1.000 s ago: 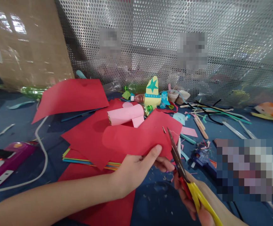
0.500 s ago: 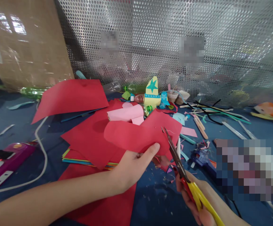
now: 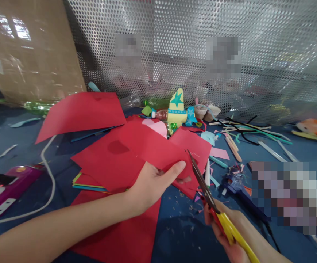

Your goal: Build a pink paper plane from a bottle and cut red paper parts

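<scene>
My left hand pinches a piece of red paper between thumb and fingers, above a pile of red sheets. To the right, my right hand is wrapped round the red and yellow handles of the scissors. Their blades point up and left, nearly together, with the tips close to the held paper's right side. Behind the held paper, a pink paper roll is partly hidden.
A purple power strip with a white cable lies at the left. Beyond the pile stand a yellow paper rocket and bottles. A blue glue gun, sticks and paper scraps lie at the right. A perforated metal panel rises behind.
The paper in my left hand has turned, its free end now angled up and left and covering more of the pink roll. The scissors have shifted slightly left, their blades closer together.
</scene>
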The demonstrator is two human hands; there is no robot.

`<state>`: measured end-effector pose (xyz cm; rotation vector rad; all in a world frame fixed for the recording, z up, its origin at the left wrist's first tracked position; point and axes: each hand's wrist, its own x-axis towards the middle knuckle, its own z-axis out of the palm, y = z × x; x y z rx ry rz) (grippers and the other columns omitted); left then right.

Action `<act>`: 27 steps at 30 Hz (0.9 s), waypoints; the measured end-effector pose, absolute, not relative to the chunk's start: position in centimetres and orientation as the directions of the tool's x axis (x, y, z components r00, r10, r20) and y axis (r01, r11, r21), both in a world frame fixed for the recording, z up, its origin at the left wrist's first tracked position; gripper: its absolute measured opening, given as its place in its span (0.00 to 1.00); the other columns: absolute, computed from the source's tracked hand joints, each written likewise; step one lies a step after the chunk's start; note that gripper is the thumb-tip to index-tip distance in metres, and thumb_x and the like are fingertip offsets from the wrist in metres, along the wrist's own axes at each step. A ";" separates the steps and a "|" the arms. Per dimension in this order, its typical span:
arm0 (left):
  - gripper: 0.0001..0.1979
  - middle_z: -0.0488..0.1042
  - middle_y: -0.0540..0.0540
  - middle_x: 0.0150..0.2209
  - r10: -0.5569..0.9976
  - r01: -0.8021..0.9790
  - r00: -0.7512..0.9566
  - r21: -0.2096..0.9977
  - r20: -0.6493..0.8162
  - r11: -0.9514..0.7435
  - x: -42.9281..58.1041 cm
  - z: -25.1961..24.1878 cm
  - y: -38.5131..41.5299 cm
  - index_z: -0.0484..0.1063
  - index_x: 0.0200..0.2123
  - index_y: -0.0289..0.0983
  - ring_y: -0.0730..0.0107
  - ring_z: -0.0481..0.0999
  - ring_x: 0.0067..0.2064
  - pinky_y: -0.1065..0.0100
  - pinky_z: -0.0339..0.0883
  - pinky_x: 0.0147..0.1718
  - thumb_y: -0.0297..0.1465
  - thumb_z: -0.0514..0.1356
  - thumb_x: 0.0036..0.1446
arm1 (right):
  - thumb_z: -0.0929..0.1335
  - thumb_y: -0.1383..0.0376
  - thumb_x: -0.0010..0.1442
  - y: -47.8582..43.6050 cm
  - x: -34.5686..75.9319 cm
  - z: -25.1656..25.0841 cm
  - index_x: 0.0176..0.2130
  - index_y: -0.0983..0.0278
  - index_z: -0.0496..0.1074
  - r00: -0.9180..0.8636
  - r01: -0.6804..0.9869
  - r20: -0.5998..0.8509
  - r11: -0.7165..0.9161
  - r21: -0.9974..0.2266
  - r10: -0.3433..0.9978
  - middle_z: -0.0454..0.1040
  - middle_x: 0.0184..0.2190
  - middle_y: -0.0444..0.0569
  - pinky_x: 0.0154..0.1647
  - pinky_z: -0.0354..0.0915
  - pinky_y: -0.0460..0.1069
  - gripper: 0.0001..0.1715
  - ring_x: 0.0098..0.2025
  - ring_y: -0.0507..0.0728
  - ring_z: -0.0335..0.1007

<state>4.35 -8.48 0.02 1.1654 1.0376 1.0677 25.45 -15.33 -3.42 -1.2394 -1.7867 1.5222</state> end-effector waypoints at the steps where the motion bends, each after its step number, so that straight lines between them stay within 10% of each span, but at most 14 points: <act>1: 0.16 0.80 0.47 0.31 0.981 -0.123 0.181 0.989 -0.064 0.087 4.4 0.1 -8.4 0.77 0.33 0.36 0.67 0.79 0.29 0.70 0.74 0.29 0.44 0.66 0.49 | 0.60 0.27 0.44 -15.3 25.4 -3.4 0.35 0.61 0.61 -0.481 0.328 -0.193 -0.028 -0.944 0.855 0.55 0.17 0.37 0.16 0.48 0.45 0.42 0.19 0.49 0.46; 27: 0.11 0.79 0.48 0.24 0.945 -0.156 0.325 0.985 -0.012 0.067 4.8 0.9 -9.0 0.74 0.26 0.35 0.70 0.79 0.28 0.74 0.73 0.29 0.35 0.60 0.57 | 0.57 0.26 0.43 -15.2 25.3 -5.3 0.45 0.62 0.62 -0.566 0.334 -0.170 0.036 -0.942 0.807 0.60 0.20 0.40 0.18 0.55 0.46 0.50 0.18 0.50 0.52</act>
